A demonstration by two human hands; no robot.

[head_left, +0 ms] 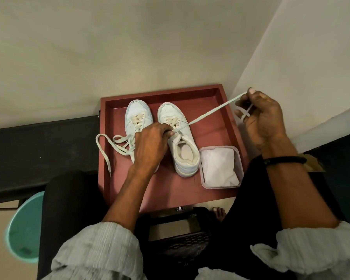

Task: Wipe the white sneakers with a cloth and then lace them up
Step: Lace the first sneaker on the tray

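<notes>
One taut lace [210,112]; left hand [150,144] pinches it at sneaker [170,113]; right hand [263,120] grips end

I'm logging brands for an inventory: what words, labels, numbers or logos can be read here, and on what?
No text can be read anywhere.
Sneaker being laced: no brand shows; insole too blurred.
Other sneaker: none shows.
Teal bucket: dark patch inside, too blurred to read.
</notes>
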